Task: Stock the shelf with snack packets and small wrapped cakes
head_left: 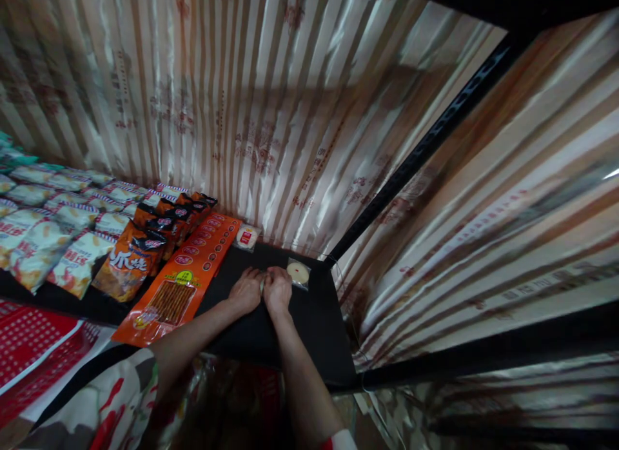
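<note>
My left hand and my right hand are close together over the black shelf, fingers curled downward. Between them shows a pale sliver of a small thing, mostly covered by the fingers, and its kind cannot be made out. Just right of my right hand lies a round, pale cake in clear wrap, a red mark at its centre. Beyond my left hand, near the back edge, is a similar small wrapped packet with a red label. A long orange snack bag, with brown sticks showing through its window, lies left of my left hand.
Orange-and-black snack bags stand left of the long bag, and rows of white snack bags beyond them. A red perforated basket is at the lower left. A black post rises at the shelf's right corner, before striped sheeting.
</note>
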Tool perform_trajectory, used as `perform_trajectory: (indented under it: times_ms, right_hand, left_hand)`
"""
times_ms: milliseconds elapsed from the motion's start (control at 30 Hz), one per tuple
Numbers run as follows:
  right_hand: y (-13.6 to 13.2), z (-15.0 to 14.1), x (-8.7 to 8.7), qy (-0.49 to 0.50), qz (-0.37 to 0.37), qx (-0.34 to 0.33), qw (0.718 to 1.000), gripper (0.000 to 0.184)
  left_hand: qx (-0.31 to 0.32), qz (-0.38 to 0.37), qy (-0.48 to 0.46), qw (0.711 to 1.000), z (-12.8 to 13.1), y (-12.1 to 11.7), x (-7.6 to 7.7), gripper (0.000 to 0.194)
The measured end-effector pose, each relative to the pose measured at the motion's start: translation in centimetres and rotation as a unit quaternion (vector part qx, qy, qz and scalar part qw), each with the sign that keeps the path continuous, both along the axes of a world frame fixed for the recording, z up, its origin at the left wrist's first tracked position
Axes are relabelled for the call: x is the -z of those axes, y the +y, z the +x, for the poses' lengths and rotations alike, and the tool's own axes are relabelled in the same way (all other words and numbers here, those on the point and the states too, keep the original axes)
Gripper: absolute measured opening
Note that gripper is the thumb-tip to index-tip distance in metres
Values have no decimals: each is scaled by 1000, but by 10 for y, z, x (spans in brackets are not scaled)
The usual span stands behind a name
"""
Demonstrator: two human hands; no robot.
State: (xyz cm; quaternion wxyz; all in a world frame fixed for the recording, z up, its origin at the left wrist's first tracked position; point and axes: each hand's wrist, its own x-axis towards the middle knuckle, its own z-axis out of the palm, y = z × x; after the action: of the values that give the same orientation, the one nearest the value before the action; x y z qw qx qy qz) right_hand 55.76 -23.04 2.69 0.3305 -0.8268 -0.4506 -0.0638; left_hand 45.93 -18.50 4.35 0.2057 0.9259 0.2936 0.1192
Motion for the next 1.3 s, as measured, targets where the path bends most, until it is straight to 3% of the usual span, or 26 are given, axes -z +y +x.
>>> perform_trajectory:
  times_ms: [367, 767, 1100, 1300]
  right_hand:
    - [-50, -27, 8, 14, -10, 21, 1000, 25]
    - [-103, -82, -3, 60, -48, 0, 997, 28]
    - [-123, -95, -8, 56, -85, -7, 995, 29]
    - [-131, -96, -8, 66, -83, 29, 994, 39]
  left_hand:
    - [-1, -17, -17, 1000, -26, -40, 17, 49]
    - [-78, -31, -48, 995, -77, -90, 14, 41]
    - [-147, -2, -61, 987, -94, -115, 21, 39]
    - [-176, 23, -61, 982, -98, -119, 24, 39]
